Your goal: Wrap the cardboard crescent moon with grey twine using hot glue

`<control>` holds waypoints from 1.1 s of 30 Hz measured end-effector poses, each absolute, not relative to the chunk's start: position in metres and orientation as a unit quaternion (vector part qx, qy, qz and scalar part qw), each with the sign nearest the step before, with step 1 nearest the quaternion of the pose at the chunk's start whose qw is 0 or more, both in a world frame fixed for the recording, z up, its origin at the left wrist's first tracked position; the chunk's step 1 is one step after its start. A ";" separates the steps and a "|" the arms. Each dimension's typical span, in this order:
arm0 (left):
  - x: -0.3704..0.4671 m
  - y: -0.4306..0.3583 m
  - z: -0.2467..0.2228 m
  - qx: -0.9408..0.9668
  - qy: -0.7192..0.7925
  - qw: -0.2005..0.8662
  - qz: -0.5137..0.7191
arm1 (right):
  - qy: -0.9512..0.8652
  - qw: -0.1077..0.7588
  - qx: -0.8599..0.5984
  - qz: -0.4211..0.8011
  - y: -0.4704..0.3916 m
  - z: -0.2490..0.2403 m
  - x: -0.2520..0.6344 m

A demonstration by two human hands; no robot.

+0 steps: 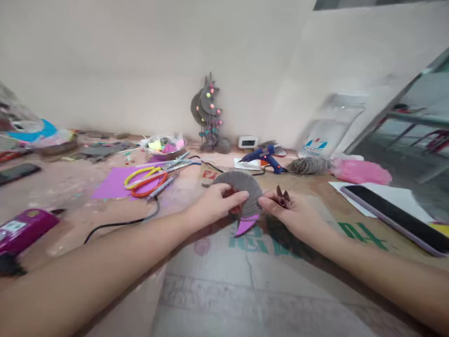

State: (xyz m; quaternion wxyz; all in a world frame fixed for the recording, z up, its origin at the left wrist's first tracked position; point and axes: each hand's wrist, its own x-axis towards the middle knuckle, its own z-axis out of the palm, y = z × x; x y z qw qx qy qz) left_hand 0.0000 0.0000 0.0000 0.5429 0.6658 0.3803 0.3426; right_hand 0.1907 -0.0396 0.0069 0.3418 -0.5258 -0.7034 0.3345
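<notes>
A crescent moon shape is wrapped in grey yarn over most of its length. Its lower tip shows bare purple. My left hand grips the crescent from the left, thumb across its face. At the right edge of the crescent, my right hand is closed in a pinch. A small dark brown piece with pointed ends sticks up from its fingers; its kind is unclear. Any yarn strand between the hands is too blurred to see.
Behind the hands lie a blue glue gun, a grey yarn skein and a finished moon ornament. Scissors rest on purple sheet at left. A phone lies right; a magenta device lies left.
</notes>
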 end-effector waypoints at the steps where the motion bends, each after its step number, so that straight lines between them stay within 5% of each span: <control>1: 0.001 -0.002 0.001 0.665 0.382 0.544 0.340 | -0.703 0.336 -0.531 0.331 -0.039 0.007 0.190; 8: 0.001 -0.008 0.003 0.667 0.403 0.519 0.352 | -0.737 0.362 -0.495 0.283 -0.041 0.007 0.192; 15: -0.001 -0.010 0.009 0.720 0.453 0.425 0.308 | -0.868 0.323 -0.373 0.062 -0.053 0.013 0.209; 33: -0.001 -0.013 0.014 0.749 0.478 0.372 0.268 | -0.889 0.272 -0.362 -0.073 -0.046 0.000 0.213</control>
